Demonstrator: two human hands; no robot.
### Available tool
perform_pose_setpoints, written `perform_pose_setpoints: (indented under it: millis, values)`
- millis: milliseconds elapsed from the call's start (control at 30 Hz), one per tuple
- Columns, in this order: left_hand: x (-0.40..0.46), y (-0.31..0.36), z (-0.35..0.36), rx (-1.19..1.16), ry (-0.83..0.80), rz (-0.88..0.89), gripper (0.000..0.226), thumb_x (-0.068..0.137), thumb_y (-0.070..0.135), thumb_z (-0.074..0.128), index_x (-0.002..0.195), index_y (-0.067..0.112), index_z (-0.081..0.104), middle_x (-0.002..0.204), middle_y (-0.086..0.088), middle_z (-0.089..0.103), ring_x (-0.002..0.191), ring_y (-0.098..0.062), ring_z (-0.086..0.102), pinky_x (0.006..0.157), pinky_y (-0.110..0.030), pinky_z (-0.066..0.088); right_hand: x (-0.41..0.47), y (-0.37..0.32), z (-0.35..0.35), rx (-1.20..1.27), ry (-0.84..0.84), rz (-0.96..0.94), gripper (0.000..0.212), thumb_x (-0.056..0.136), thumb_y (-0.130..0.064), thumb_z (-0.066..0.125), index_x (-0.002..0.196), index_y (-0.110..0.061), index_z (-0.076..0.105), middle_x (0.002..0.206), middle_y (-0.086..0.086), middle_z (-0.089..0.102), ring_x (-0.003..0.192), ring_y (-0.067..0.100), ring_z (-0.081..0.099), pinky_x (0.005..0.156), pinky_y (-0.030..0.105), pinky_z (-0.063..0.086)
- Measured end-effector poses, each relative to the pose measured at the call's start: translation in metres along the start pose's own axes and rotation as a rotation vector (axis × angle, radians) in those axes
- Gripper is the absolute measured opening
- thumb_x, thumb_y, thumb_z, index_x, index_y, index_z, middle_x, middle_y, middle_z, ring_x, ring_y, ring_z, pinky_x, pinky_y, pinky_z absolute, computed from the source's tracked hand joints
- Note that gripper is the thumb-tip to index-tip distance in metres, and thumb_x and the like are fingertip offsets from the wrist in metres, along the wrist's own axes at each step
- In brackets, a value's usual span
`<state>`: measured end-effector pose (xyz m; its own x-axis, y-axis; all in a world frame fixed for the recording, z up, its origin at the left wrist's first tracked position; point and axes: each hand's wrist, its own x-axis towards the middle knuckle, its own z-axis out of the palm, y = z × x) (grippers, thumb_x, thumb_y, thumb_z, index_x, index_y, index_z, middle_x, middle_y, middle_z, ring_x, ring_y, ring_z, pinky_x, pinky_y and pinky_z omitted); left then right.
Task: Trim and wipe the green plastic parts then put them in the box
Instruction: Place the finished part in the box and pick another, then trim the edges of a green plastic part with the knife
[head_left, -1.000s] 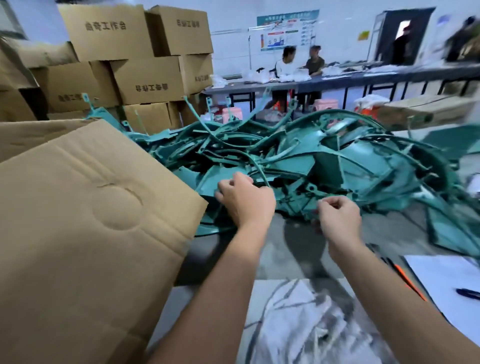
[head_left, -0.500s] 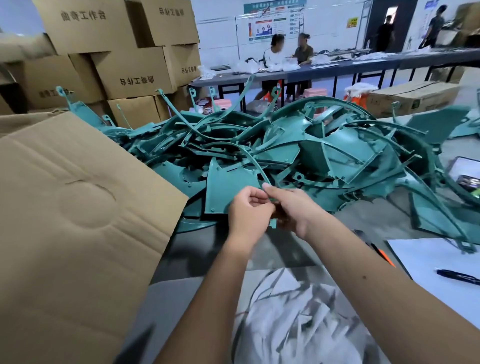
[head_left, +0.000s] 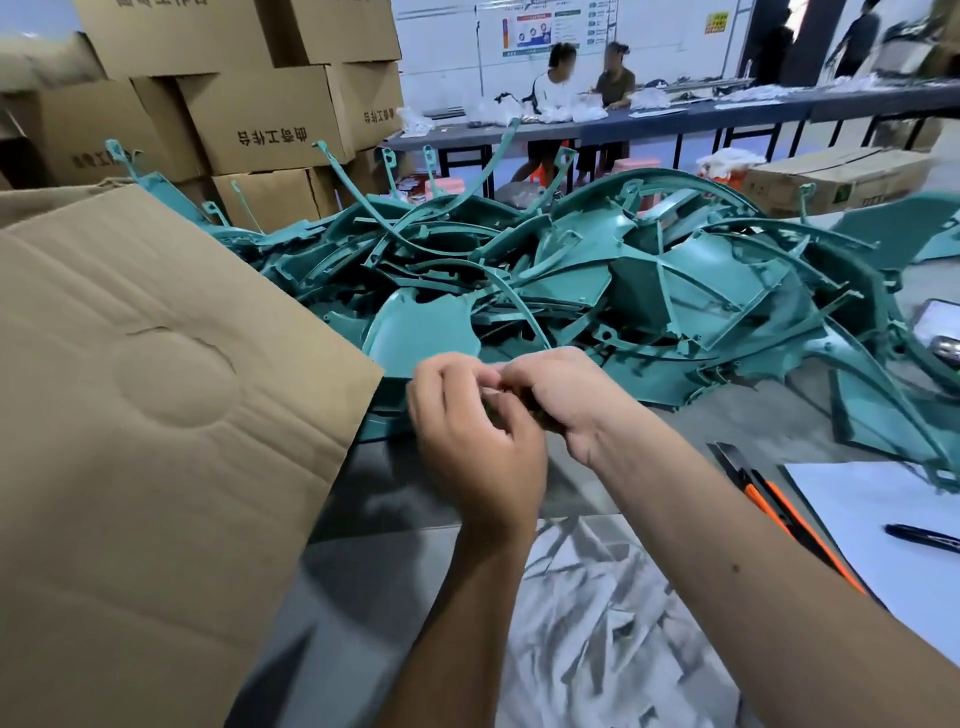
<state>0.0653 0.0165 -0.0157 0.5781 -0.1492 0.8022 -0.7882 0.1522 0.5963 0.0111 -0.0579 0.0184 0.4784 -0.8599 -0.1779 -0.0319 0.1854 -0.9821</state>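
A: Containers?

B: One corrugated brown flap (head_left: 156, 415) of the box fills the space left of the pile (head_left: 597, 291); a round pressed dent marks its face. The box interior is out of view, so contents cannot be told. Closed printed cartons (head_left: 260, 119) stand stacked behind the pile.

A: The parts?

B: Teal moulded plastic, matt, heaped in a tangle on the grey table (head_left: 753, 421). Curved shell panels with ribs, plus thin arched strips that rise above the pile and point up and away. One fan-shaped panel (head_left: 421, 327) at the pile's near edge stands tilted, its broad end upward.

A: Hands?

B: The left hand (head_left: 478, 441) and right hand (head_left: 566, 395) meet just in front of the pile, fingers curled and touching each other. Something small and dark shows between them; I cannot tell what, nor whether either hand grips it.

A: Elsewhere?

B: Crumpled white cloth (head_left: 597, 623) nearer than the pile. An orange-and-black knife (head_left: 779, 509), white paper (head_left: 893, 519) and a black pen (head_left: 924, 535) lie right of the hands.
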Motion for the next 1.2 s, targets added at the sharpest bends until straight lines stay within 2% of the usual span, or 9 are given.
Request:
perform_pose_setpoints:
  millis: [233, 300, 467, 667, 800, 900, 1033, 1100, 1200]
  values:
    - [0.032, -0.034, -0.004, 0.590, -0.462, -0.197, 0.062, 0.076, 0.011, 0.068, 0.136, 0.014, 0.052, 0.157, -0.009, 0.037, 0.147, -0.031, 0.028, 0.117, -0.046, 0.029, 0.003, 0.005, -0.002, -0.398, 0.392, -0.214, 0.024, 0.087, -0.022, 0.069, 0.076, -0.002, 0.062, 0.069, 0.000, 0.059, 0.066, 0.021, 0.052, 0.068, 0.035, 0.047]
    - [0.033, -0.041, -0.001, 0.630, -0.522, -0.184, 0.066, 0.079, 0.011, 0.070, 0.141, 0.019, 0.048, 0.157, -0.007, 0.040, 0.146, -0.027, 0.031, 0.116, -0.043, 0.029, 0.004, 0.003, -0.002, -0.589, 0.508, -0.231, 0.029, 0.087, -0.039, 0.074, 0.096, -0.018, 0.058, 0.096, -0.002, 0.065, 0.089, 0.021, 0.061, 0.075, 0.035, 0.048]
    - [0.037, -0.042, -0.002, 0.464, -0.425, -0.094, 0.048, 0.089, 0.008, 0.069, 0.135, 0.019, 0.066, 0.126, -0.002, 0.065, 0.111, -0.028, 0.061, 0.092, -0.040, 0.046, 0.015, -0.020, 0.009, -0.585, 0.262, -0.035, 0.086, 0.084, -0.068, 0.070, 0.144, -0.013, 0.043, 0.149, 0.016, 0.042, 0.134, 0.038, 0.046, 0.110, 0.051, 0.045]
    - [0.022, -0.017, -0.001, 0.221, -0.248, 0.194, 0.025, 0.081, 0.010, 0.073, 0.105, 0.013, 0.081, 0.095, -0.003, 0.072, 0.085, -0.033, 0.059, 0.077, -0.042, 0.047, 0.007, -0.039, -0.008, -0.379, 0.314, -0.113, 0.073, 0.092, -0.081, 0.044, 0.100, -0.012, 0.064, 0.103, 0.006, 0.067, 0.106, 0.030, 0.060, 0.084, 0.039, 0.046]
    - [0.011, 0.009, 0.004, 0.081, -0.328, 0.372, 0.013, 0.082, 0.018, 0.073, 0.089, 0.008, 0.076, 0.089, -0.009, 0.066, 0.082, -0.034, 0.055, 0.072, -0.047, 0.045, -0.003, -0.045, -0.026, -0.221, 0.009, -0.164, 0.024, 0.095, -0.027, 0.076, 0.093, -0.007, 0.063, 0.075, 0.011, 0.054, 0.059, 0.018, 0.050, 0.058, 0.029, 0.038]
    - [0.012, 0.016, -0.006, -0.088, -0.393, 0.407, 0.026, 0.090, 0.030, 0.063, 0.093, 0.008, 0.077, 0.098, -0.008, 0.065, 0.092, -0.030, 0.057, 0.080, -0.047, 0.045, -0.015, -0.043, -0.058, -0.184, -0.120, -0.323, 0.030, 0.099, -0.012, 0.069, 0.070, -0.012, 0.063, 0.061, 0.000, 0.063, 0.046, 0.007, 0.054, 0.046, 0.019, 0.041]
    - [0.027, 0.019, -0.010, -0.080, -0.186, 0.032, 0.040, 0.089, 0.034, 0.069, 0.122, 0.014, 0.064, 0.124, -0.009, 0.053, 0.114, -0.025, 0.054, 0.101, -0.032, 0.042, -0.041, -0.027, -0.090, 0.023, -0.199, -0.456, 0.014, 0.095, -0.021, 0.072, 0.100, -0.009, 0.079, 0.097, 0.011, 0.080, 0.078, 0.018, 0.075, 0.064, 0.026, 0.060]
    - [0.032, 0.024, -0.004, -0.369, -0.327, -0.368, 0.053, 0.088, 0.035, 0.075, 0.134, 0.020, 0.052, 0.129, -0.004, 0.057, 0.113, -0.023, 0.063, 0.096, -0.038, 0.054, -0.048, -0.011, -0.095, 0.084, -0.151, -0.482, 0.020, 0.094, -0.025, 0.071, 0.105, -0.010, 0.080, 0.107, 0.015, 0.079, 0.088, 0.024, 0.075, 0.073, 0.034, 0.063]
    - [0.023, 0.023, 0.010, -0.727, -0.624, -0.603, 0.016, 0.097, 0.011, 0.067, 0.112, 0.015, 0.070, 0.106, -0.004, 0.078, 0.095, -0.019, 0.075, 0.079, -0.035, 0.060, -0.049, 0.011, -0.100, 0.143, 0.155, -0.439, 0.036, 0.099, -0.044, 0.065, 0.085, -0.015, 0.080, 0.092, 0.003, 0.080, 0.083, 0.018, 0.073, 0.076, 0.035, 0.060]
